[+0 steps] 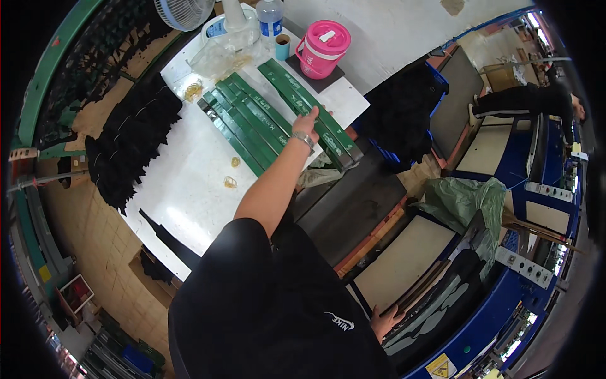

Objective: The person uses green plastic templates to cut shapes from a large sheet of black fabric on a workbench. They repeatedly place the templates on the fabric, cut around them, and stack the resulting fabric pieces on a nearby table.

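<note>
Several long green strips (252,120) lie fanned side by side on the white table (183,189), so each can be picked singly; the left hand (307,120) reaches out, fingers resting loosely spread on one strip. By the blue machine (505,303), the right hand (385,321) grips a dark panel (435,297). Black fabric pieces (132,139) and a pink jug (323,45) share the table.

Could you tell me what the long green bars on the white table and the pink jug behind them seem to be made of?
The green bars look like painted metal or wood: flat, rigid, straight-edged, with a dull finish; which one I cannot tell. The left hand rests on one. The pink jug looks like glossy moulded plastic, with a bright sheen on its lid.
</note>
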The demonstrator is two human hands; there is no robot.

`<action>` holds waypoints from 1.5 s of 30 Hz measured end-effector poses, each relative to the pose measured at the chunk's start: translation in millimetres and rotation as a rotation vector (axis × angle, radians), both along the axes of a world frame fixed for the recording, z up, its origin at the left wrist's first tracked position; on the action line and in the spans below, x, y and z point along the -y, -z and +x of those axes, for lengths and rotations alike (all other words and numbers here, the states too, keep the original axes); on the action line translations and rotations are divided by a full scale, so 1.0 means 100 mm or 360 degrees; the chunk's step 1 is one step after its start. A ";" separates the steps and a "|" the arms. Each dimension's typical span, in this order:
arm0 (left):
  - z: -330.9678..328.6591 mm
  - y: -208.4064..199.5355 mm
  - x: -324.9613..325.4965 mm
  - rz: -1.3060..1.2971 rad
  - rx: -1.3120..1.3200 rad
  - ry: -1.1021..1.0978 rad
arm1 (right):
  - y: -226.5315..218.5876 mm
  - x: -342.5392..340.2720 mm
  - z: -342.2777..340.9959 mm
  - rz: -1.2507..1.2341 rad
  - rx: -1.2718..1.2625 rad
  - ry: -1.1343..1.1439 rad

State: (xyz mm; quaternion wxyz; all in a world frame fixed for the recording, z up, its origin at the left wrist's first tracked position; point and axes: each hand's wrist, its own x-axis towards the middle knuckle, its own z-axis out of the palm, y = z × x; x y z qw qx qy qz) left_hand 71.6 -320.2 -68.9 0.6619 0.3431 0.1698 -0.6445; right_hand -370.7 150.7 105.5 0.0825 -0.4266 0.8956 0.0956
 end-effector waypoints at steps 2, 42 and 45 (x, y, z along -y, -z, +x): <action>0.17 0.34 0.24 -0.0012 0.0009 -0.0020 | -0.02 0.07 -0.05 0.0011 0.0042 -0.0017; 0.07 -0.11 0.67 0.0570 0.1724 0.1583 | -0.06 -0.56 -0.10 -0.1223 0.0567 0.0307; -0.40 -0.35 0.14 0.0193 0.2243 0.1783 | -0.28 -1.22 -0.43 -0.1724 0.0109 0.0639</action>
